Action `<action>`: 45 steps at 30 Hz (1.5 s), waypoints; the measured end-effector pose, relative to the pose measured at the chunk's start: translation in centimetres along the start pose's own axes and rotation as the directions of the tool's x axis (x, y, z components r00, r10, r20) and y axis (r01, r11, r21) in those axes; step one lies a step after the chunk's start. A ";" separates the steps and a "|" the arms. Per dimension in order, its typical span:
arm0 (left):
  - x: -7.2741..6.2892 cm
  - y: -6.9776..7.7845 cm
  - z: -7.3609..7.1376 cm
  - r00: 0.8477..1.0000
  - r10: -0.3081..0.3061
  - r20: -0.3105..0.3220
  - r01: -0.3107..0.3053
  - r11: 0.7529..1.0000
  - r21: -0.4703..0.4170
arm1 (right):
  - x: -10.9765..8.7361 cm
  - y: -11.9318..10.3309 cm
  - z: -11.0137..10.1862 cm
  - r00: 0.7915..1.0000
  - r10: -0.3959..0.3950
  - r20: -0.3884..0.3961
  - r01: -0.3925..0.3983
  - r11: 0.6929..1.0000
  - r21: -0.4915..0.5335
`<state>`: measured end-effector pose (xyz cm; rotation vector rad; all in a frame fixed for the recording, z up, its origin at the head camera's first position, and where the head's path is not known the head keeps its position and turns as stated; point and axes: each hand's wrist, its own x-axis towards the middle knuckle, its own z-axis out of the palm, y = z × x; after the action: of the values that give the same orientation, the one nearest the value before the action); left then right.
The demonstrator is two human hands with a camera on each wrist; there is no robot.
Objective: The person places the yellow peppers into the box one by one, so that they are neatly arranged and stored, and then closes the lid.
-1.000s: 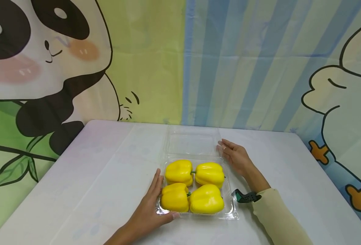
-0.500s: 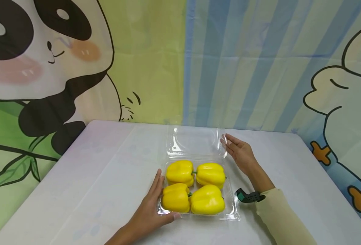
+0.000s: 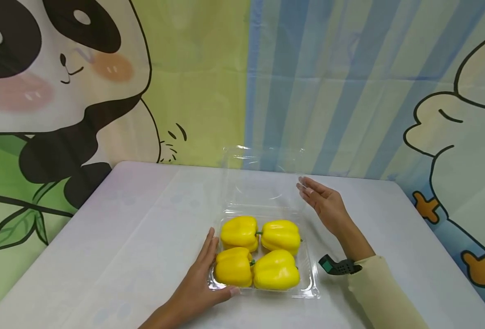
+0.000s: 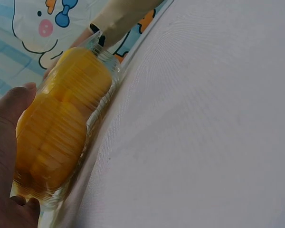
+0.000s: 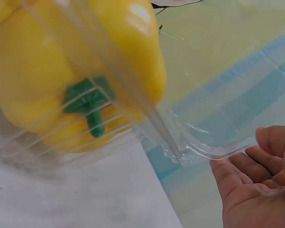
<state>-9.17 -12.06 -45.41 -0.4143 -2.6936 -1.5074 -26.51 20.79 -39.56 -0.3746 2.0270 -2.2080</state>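
Observation:
A clear plastic clamshell box (image 3: 311, 281) stands on the white table, with several yellow bell peppers (image 3: 276, 270) lying in its base in two rows. Its hinged lid (image 3: 263, 185) is tilted up behind them. My left hand (image 3: 201, 278) rests against the box's left side with fingers extended, the thumb lying along the front left corner. Through the ribbed wall the peppers (image 4: 57, 137) show in the left wrist view. My right hand (image 3: 329, 208) pinches the lid's right edge between thumb and fingers. In the right wrist view a green stem (image 5: 92, 99) shows on the nearest pepper.
The white table (image 3: 123, 260) reaches back to a printed cloth backdrop (image 3: 197, 82) with a panda and stripes. A black and green band (image 3: 339, 265) is on the right wrist, beside a pale sleeve (image 3: 386, 292).
The lid has swung from lying back to a raised tilt, its far edge now higher against the backdrop. My right hand has moved slightly right and up with it; my left hand stays at the box.

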 end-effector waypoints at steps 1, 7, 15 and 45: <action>0.0 0.0 0.0 1.000 -0.001 0.004 0.001 1.000 -0.005 | -0.1 -0.1 0.0 1.000 -0.007 0.001 0.007 1.000 0.004; 0.0 0.2 -0.1 1.000 0.003 0.012 -0.003 1.000 -0.011 | -0.8 -1.1 -0.4 0.997 -0.067 0.033 0.066 0.997 0.030; 0.0 0.3 -0.2 1.000 -0.007 0.017 0.008 1.000 -0.012 | -1.6 -2.3 -1.2 0.978 -0.148 0.147 0.127 0.982 0.140; -0.1 0.0 0.1 0.999 0.043 -0.022 -0.043 0.999 -0.018 | -7.9 -4.4 -0.9 0.978 -0.146 0.151 0.197 0.884 -0.423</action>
<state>-9.09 -11.99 -45.47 -0.4512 -2.6384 -1.5183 -18.80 24.12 -36.08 -0.7348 2.4990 -1.7396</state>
